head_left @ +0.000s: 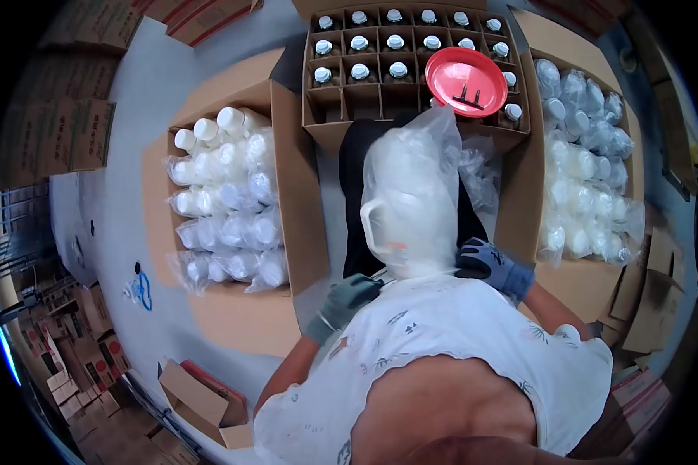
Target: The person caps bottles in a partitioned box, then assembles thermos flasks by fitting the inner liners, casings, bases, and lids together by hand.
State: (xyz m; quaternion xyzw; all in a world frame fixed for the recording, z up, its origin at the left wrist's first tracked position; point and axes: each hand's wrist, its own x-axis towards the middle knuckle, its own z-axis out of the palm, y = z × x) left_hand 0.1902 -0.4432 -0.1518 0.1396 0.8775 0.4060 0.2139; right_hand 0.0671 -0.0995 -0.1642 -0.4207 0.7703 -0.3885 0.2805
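A white plastic jug (419, 225) with a side handle lies across my lap inside a clear plastic bag (411, 159). Its near end reaches my shirt. My left hand (343, 304), in a grey-green glove, is closed at the bag's near left edge, fingers pinched together. On the other side, my right hand (495, 268), in a blue-grey glove with dark fingertips, is closed on the bag's near right edge. The fingertips of both hands are partly hidden.
Ahead stands a divided carton (318, 116) of capped bottles, with a red round lid (459, 74) bearing small dark pieces on top. Open cartons of bagged white bottles flank me, one left (306, 209) and one right (512, 209). Crumpled plastic (479, 174) lies beyond my right knee.
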